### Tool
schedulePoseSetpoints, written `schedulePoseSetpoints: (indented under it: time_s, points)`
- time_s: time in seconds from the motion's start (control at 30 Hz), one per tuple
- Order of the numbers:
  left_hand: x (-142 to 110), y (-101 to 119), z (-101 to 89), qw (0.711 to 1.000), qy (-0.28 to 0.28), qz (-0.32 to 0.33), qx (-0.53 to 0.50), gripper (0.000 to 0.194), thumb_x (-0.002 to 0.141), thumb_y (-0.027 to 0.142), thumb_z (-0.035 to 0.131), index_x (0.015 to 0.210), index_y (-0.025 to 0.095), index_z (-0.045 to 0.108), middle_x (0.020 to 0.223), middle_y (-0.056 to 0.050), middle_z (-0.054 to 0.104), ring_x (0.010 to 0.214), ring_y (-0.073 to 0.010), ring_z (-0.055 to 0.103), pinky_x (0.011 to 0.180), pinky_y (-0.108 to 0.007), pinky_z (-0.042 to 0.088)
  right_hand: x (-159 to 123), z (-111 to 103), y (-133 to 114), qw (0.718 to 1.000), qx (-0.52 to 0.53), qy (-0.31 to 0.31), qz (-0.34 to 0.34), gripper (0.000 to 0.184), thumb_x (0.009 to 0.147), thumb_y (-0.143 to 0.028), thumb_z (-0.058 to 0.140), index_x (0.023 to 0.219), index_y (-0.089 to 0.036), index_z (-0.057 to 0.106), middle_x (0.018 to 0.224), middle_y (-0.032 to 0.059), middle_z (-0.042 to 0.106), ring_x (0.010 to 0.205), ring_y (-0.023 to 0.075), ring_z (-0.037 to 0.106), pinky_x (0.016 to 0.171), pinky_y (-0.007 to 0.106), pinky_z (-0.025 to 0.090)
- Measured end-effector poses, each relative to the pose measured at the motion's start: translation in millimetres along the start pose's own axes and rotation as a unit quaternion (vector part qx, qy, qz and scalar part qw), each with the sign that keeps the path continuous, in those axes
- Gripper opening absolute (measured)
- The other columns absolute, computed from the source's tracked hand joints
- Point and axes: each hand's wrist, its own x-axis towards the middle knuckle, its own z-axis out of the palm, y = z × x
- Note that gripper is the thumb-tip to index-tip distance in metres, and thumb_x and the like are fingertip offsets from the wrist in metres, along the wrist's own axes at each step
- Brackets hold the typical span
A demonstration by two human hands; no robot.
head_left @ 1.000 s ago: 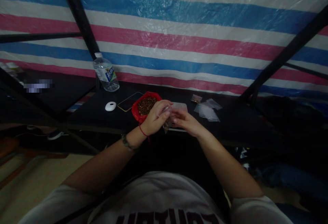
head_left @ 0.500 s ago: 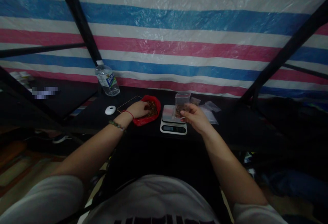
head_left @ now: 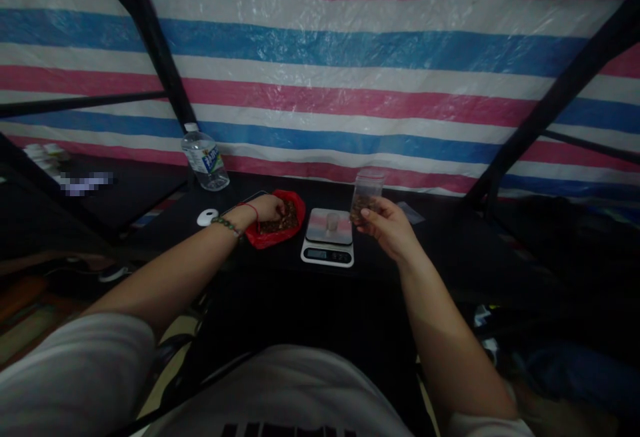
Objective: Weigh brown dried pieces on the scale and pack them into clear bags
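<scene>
Fingers of the right hand [head_left: 387, 227] pinch a small clear bag [head_left: 367, 195], mouth up so its brown pieces stay inside, just above the scale [head_left: 329, 238]. Left hand [head_left: 267, 209] curls into the red bag [head_left: 277, 222] beside the scale; whether it grips pieces, I cannot tell.

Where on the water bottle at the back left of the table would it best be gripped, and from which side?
Probably around the labelled middle of the water bottle, coming in from the front right. It stands upright against the striped tarp, with a dark frame post right behind it, so the back is closed off. The left hand in the red bag is the nearer one.
</scene>
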Motion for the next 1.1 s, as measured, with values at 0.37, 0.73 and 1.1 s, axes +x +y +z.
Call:
schedulePoseSetpoints:
  time_s: [0.37, 0.73, 1.1]
  points:
    - [5, 18, -26.1, 0.997, 0.064, 0.046, 0.010, 0.029, 0.075, 0.028, 0.061, 0.100, 0.022, 0.073, 0.095, -0.002, 0.073, 0.085, -0.0171, 0.064, 0.075, -0.020, 0.044, 0, -11, -3, 1.000, 0.003, 0.019, 0.021, 0.035, 0.063, -0.035, 0.080, 0.091, -0.021, 0.065, 0.083, 0.0012, 0.068, 0.065, 0.0114, 0.062, 0.056, 0.023, 0.052]
    - [18, 112, -26.4, 0.958, 0.099, 0.268, -0.018, 0.029, 0.078, 0.017, 0.060, 0.103, 0.021, 0.072, 0.101, -0.003, 0.072, 0.090, -0.0169, 0.065, 0.079, -0.022, 0.044, 1, -17, 2, 0.999, -0.002, 0.028, 0.034, 0.034, 0.065, -0.037, 0.079, 0.091, -0.021, 0.065, 0.082, 0.0016, 0.068, 0.065, 0.0108, 0.061, 0.057, 0.021, 0.053]
    - [28, 119, -20.4, 0.950, 0.090, 0.300, 0.010, 0.035, 0.077, 0.011, 0.056, 0.107, 0.020, 0.071, 0.102, -0.006, 0.071, 0.090, -0.0183, 0.065, 0.081, -0.025, 0.045, 2, -19, 3, 0.999, 0.000, 0.021, 0.030, 0.034, 0.065, -0.036, 0.078, 0.093, -0.022, 0.066, 0.085, 0.0010, 0.068, 0.066, 0.0105, 0.061, 0.057, 0.022, 0.053]
